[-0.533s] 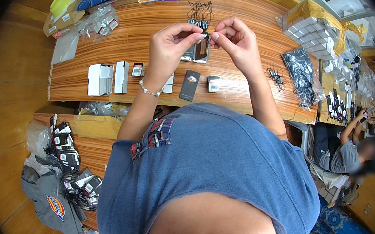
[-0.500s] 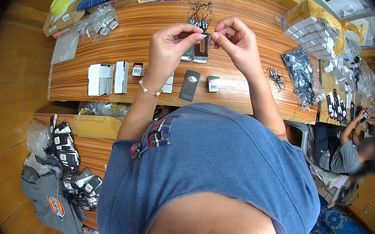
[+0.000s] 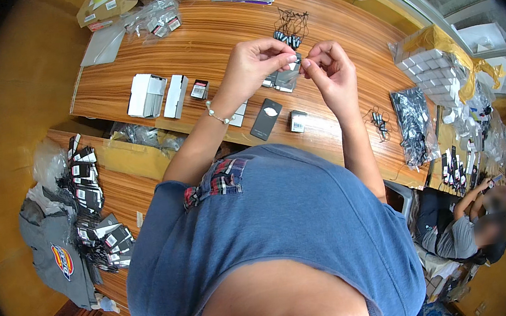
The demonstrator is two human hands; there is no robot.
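Note:
Over the wooden table, my left hand (image 3: 262,60) is closed in a pinch at the top end of a dark hang tag (image 3: 286,78), which hangs below the fingertips. Close beside it, my right hand (image 3: 332,73) pinches thumb and forefinger together at the tag's upper edge; whatever lies between them is too small to make out. Just beyond the hands lies a bunch of black tag strings (image 3: 289,36) with bluish ends. Nearer me are a flat black tag (image 3: 266,119) with a pale oval and a small stack of labels (image 3: 298,121).
White card stacks (image 3: 147,96) and a small label pile (image 3: 199,89) stand left. Loose strings (image 3: 379,123), a bagged black bundle (image 3: 413,124) and a wrapped block of white boxes (image 3: 430,66) lie right. A co-worker (image 3: 459,237) sits at the lower right.
The view has shifted, so the table and hands appear further right and lower. Both hands stay pinched close together; the hanging tag now shows a grey face.

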